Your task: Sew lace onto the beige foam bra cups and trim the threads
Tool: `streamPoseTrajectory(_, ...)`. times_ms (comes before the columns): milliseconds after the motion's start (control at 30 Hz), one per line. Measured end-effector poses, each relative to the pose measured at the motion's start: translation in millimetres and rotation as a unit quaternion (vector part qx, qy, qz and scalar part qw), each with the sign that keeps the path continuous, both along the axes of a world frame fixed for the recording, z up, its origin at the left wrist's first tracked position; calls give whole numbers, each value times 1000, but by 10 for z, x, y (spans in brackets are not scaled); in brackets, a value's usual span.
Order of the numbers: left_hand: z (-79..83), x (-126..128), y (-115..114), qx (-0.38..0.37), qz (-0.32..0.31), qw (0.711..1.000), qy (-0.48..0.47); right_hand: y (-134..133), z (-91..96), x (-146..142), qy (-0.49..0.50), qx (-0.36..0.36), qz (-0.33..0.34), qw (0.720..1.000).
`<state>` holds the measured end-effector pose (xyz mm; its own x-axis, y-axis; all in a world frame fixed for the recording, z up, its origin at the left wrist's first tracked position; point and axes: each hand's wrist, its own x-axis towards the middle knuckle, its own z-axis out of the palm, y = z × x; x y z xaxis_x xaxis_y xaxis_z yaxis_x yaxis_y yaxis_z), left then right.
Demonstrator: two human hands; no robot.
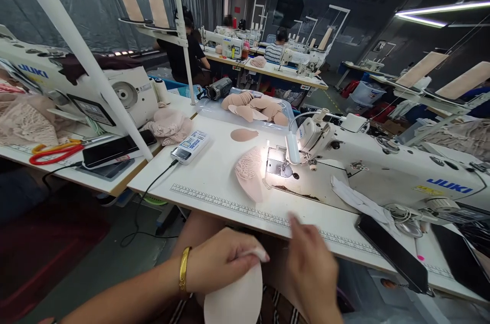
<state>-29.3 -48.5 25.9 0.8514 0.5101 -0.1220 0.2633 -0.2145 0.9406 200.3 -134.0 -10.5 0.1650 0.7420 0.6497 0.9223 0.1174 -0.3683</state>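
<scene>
My left hand [225,257], with a gold bracelet at the wrist, pinches the upper edge of a pale beige bra cup [237,298] below the table's front edge. To its right, my right hand [312,263] is raised at the table edge, apart from that cup. Motion blurs its fingers, and nothing can be made out in them. A lace-covered bra cup [250,173] lies on the white table, just left of the needle area of the sewing machine [367,155]. Behind it, a single beige cup piece [244,134] rests flat.
A clear plastic tray [209,112] at the back holds several beige cups [264,107]. A power bank [189,146] with a cable lies at left. Phones [392,250] lie at right. Another machine [111,89] and orange-handled scissors [57,151] occupy the left table. Co-workers [178,53] sit beyond.
</scene>
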Motion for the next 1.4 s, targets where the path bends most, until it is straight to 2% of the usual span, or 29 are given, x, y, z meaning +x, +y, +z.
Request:
streamPoseTrajectory(67, -107, -42, -36, -45, -9, 999, 11, 19, 110, 197, 49, 63, -125, 989)
streamPoseTrajectory(100, -159, -63, -43, -55, 11, 998, 21, 19, 163, 249, 79, 62, -117, 988)
streamPoseTrajectory(167, -225, -94, -32, -60, 60, 996, 32, -2, 231, 221, 123, 6, -12, 992)
streamPoseTrajectory(233, -226, -98, 0, -59, 87, 994, 17, -36, 221, 44, 134, -64, 97, 984)
streamPoseTrajectory(300, -178, -79, 28, -66, 88, 994, -16, -67, 144, -188, 137, -98, 147, 975)
streamPoseTrajectory(367, -117, -52, 42, -79, 78, 993, -47, -85, 43, -375, 157, -103, 183, 965)
streamPoseTrajectory(500, -56, -21, 37, -77, 60, 992, -85, -69, -71, -502, 175, -98, 242, 949)
streamPoseTrajectory(833, -79, -31, 29, -27, 50, 996, -63, -58, -45, -486, 159, -97, 227, 956)
streamPoseTrajectory(1100, -44, -36, 13, -1, 54, 997, -54, -75, -41, -487, 171, -108, 243, 948)
streamPoseTrajectory(1400, -137, -43, -3, 20, 64, 997, -28, -81, -130, -459, 142, -116, 227, 957)
